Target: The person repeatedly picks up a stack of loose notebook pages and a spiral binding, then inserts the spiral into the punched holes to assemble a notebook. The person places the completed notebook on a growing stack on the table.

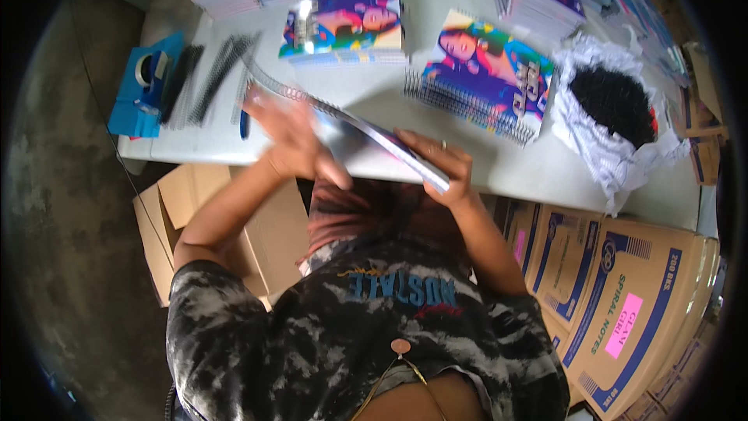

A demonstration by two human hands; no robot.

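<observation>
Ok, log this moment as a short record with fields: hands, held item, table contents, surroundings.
left hand: blurred, at the wire-bound edge of the spiral notebook
right hand: grips the notebook's lower end
notebook pose: tilted, seen edge-on
table: white, with stacks of colourful notebooks, loose black binding coils, blue tape dispenser
bag: white plastic bag of black coils
floor: printed cartons on the right
</observation>
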